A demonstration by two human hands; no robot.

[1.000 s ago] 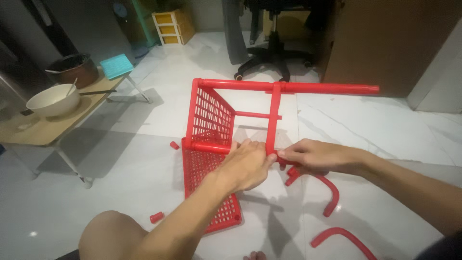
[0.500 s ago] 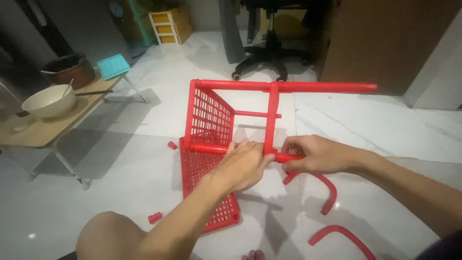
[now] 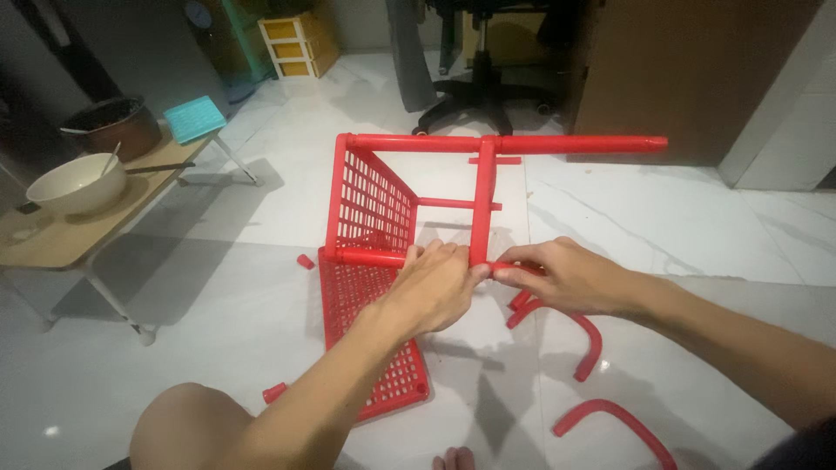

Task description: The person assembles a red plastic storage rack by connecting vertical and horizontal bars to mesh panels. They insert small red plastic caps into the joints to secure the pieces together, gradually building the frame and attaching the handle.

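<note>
A red plastic rack frame (image 3: 370, 209) lies on its side on the white floor, with perforated shelf panels and red tubes. My left hand (image 3: 431, 287) grips the lower horizontal tube where the upright cross tube (image 3: 480, 204) meets it. My right hand (image 3: 566, 277) pinches a short red tube piece (image 3: 505, 268) right beside that joint. A long top tube (image 3: 505, 144) runs across to the right.
Two curved red tubes (image 3: 583, 335) (image 3: 614, 422) and small red caps (image 3: 305, 261) (image 3: 275, 392) lie loose on the floor. A low wooden table (image 3: 65, 231) at left bears a white bowl (image 3: 74, 184) and a pot. An office chair (image 3: 483, 91) and yellow drawers (image 3: 294, 45) stand at the back. My knee (image 3: 187, 426) is at the bottom.
My right hand has shifted left toward the joint, pushing the short tube piece in. The view has tilted a little; my left hand keeps its grip.
</note>
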